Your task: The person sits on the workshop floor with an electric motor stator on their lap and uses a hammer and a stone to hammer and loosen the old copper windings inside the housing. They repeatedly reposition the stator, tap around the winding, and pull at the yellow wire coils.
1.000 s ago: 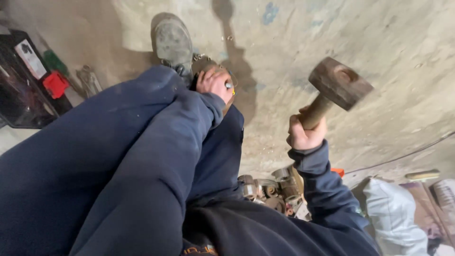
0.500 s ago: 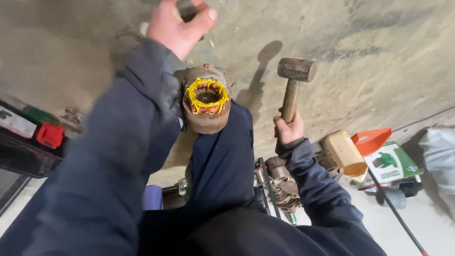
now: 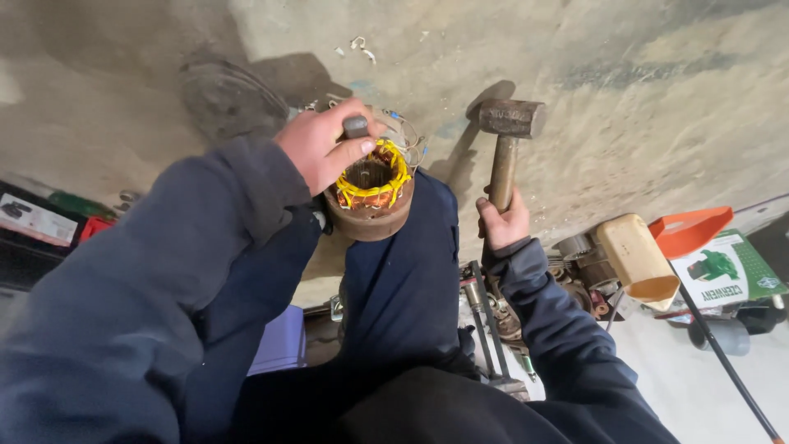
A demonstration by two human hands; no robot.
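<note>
Your left hand (image 3: 322, 152) grips a dark punch (image 3: 356, 127) over the stator (image 3: 370, 193) on your knee. At three o'clock, your right hand (image 3: 503, 222) clasps the hammer (image 3: 505, 144) upright.

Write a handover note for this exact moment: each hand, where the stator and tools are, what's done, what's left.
Left hand: closed on a short dark punch, tip set at the top rim of the stator.
Right hand: gripping the wooden handle of the hammer, head raised, clear of the punch.
Stator: rusty round housing, propped on the person's knee, open end up, yellow-bound copper windings in place.
Done: punch positioned, hammer up.
Left: windings not yet driven out; whether any blow has landed cannot be told.
Nearby: loose motor parts on the floor to the right.
</note>
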